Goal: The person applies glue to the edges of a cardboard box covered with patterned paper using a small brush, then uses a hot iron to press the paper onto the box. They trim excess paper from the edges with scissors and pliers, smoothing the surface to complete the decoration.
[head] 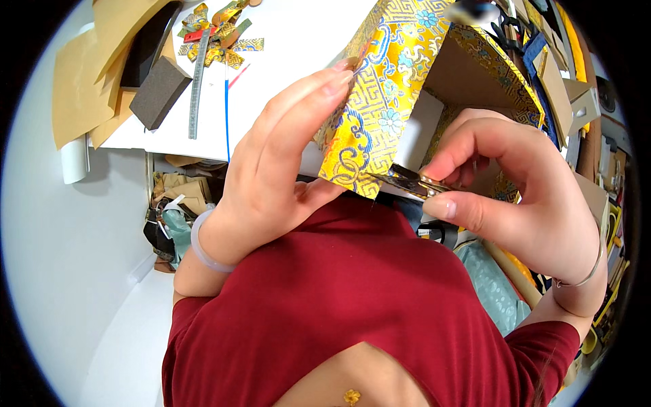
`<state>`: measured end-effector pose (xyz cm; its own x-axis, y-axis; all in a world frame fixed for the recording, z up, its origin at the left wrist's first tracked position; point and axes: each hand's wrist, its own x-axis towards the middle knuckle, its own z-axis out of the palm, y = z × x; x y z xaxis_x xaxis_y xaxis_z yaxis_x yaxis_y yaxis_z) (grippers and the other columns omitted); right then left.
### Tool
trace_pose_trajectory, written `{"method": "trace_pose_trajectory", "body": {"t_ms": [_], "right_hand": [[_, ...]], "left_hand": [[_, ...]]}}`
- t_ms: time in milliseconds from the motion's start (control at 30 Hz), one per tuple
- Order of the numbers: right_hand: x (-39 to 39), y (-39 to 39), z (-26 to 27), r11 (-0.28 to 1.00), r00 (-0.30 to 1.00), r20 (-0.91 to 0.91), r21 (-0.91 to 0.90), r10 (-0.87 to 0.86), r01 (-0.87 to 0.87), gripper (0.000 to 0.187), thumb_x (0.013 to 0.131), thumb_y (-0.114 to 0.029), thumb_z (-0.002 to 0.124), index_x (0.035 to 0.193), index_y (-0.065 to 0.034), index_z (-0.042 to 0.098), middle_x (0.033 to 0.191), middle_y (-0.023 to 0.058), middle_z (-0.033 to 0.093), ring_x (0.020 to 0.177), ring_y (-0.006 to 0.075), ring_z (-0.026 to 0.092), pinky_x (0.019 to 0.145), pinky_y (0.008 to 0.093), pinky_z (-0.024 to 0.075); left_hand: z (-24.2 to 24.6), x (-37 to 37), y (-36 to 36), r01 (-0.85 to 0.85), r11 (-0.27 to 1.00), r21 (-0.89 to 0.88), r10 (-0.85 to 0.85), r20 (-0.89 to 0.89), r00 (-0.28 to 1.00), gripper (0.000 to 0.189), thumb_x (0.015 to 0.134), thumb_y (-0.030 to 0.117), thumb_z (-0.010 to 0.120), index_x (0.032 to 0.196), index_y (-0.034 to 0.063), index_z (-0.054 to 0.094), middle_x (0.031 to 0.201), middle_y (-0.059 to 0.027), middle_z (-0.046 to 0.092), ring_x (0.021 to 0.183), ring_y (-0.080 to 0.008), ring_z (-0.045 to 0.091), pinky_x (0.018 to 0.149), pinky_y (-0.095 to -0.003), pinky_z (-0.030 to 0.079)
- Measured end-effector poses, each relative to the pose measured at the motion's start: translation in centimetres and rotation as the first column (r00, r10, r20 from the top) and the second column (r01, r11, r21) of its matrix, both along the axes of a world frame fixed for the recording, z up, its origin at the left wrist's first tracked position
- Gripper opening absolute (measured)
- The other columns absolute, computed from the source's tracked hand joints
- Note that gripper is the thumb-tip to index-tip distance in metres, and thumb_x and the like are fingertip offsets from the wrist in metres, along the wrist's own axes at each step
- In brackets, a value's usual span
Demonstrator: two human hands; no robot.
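My left hand [285, 147] holds a long piece covered in yellow brocade [389, 76], with its fingers along the left side and the thumb under the lower end. Blue flowers and a key pattern cover the fabric. Between the thumb and fingers of my right hand [488, 168] is a small pair of metal snips [407, 182], whose pointed tip lies at the lower right edge of the brocade. Behind my right hand stands an open box part with a brocade rim [513, 66] and a plain brown inside. My right hand hides part of it.
On the white table [285, 30] lie a steel ruler [198, 86], a dark grey block [160, 94], brocade scraps [218, 51] and a thin blue rod [227, 112]. Brown paper sheets [81, 86] hang over the left corner. Scraps fill the space below the table; boards and materials crowd the right.
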<state>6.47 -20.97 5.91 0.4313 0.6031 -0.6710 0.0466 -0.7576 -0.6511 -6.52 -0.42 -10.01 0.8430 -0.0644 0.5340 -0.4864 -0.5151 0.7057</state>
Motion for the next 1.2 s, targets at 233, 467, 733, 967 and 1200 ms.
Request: {"method": "trace_pose_trajectory", "body": {"t_ms": [233, 467, 733, 967, 1200], "right_hand": [[-0.15, 0.03, -0.30, 0.997, 0.996, -0.021, 0.005, -0.081, 0.081, 0.022, 0.080, -0.007, 0.082, 0.094, 0.0034, 0.069, 0.093, 0.0063, 0.063, 0.087, 0.0138, 0.061, 0.078, 0.0272, 0.0485], [0.01, 0.24, -0.47, 0.992, 0.990, -0.065, -0.003, -0.123, 0.123, 0.020, 0.080, -0.006, 0.082, 0.093, 0.0030, 0.069, 0.091, 0.0053, 0.064, 0.086, 0.0132, 0.062, 0.079, 0.0273, 0.0493], [0.07, 0.23, -0.71, 0.994, 0.995, -0.040, 0.047, -0.092, 0.094, 0.020, 0.079, -0.005, 0.082, 0.092, 0.0032, 0.069, 0.090, 0.0047, 0.063, 0.084, 0.0127, 0.062, 0.078, 0.0271, 0.0490], [0.09, 0.02, -0.85, 0.993, 0.995, -0.039, 0.063, -0.093, 0.095, 0.020, 0.079, -0.004, 0.082, 0.092, 0.0029, 0.070, 0.090, 0.0050, 0.063, 0.084, 0.0127, 0.062, 0.077, 0.0268, 0.0490], [0.02, -0.15, -1.00, 0.989, 0.993, -0.050, 0.102, -0.107, 0.112, 0.019, 0.079, -0.004, 0.082, 0.091, 0.0027, 0.070, 0.090, 0.0052, 0.064, 0.084, 0.0132, 0.062, 0.076, 0.0267, 0.0493]], "left_hand": [[-0.28, 0.05, 0.01, -0.002, 1.000, -0.008, 0.002, -0.006, 1.000, 0.088, 0.077, 0.009, 0.084, 0.150, 0.0003, 0.036, 0.153, -0.0233, 0.044, 0.138, -0.0334, 0.048, 0.107, -0.0406, 0.046], [-0.51, 0.06, -0.04, 0.008, 1.000, -0.027, -0.008, 0.001, 1.000, 0.089, 0.078, 0.011, 0.085, 0.150, -0.0008, 0.035, 0.152, -0.0240, 0.043, 0.138, -0.0339, 0.048, 0.109, -0.0418, 0.046], [-0.35, 0.03, -0.11, -0.001, 1.000, -0.023, 0.001, -0.007, 1.000, 0.094, 0.076, 0.009, 0.088, 0.151, -0.0021, 0.033, 0.151, -0.0241, 0.043, 0.138, -0.0333, 0.049, 0.109, -0.0414, 0.046], [-0.38, 0.00, -0.16, 0.006, 1.000, -0.030, -0.006, -0.013, 1.000, 0.093, 0.076, 0.008, 0.087, 0.151, -0.0021, 0.033, 0.152, -0.0245, 0.042, 0.138, -0.0337, 0.048, 0.109, -0.0418, 0.046], [-0.29, 0.01, -0.09, 0.012, 0.999, -0.030, -0.013, -0.008, 1.000, 0.091, 0.077, 0.005, 0.084, 0.151, -0.0018, 0.033, 0.152, -0.0248, 0.042, 0.139, -0.0350, 0.047, 0.110, -0.0431, 0.045]]}}
